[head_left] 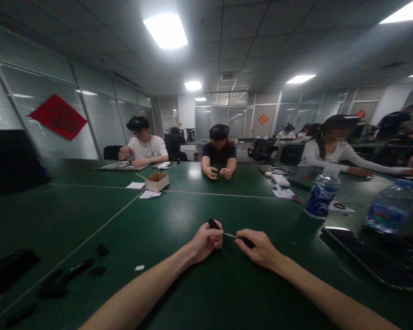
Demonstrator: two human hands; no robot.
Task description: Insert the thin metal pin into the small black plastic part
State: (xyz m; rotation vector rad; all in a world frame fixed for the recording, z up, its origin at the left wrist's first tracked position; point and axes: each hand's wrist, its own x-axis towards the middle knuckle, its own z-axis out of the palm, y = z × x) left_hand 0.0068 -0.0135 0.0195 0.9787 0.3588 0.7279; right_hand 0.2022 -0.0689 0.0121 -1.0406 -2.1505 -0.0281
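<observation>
Above the green tabletop, my left hand [208, 239] is closed around a small black part [213, 224], whose dark end shows over the fingers. To its right, my right hand [258, 247] is closed in a pinch on a thin, shiny metal tool [230, 235], which looks like a slim shaft. The shaft spans the short gap between the hands and its left end reaches the fingers of my left hand. My fingers hide the rest of the tool and most of the black part, so their exact kind cannot be made out.
Several black pieces [77, 270] lie at left near a white scrap [139, 267]. A small open box [157, 182] stands farther back. At right are a phone [361, 254] and two bottles [322, 195]. Co-workers sit across the table [179, 215].
</observation>
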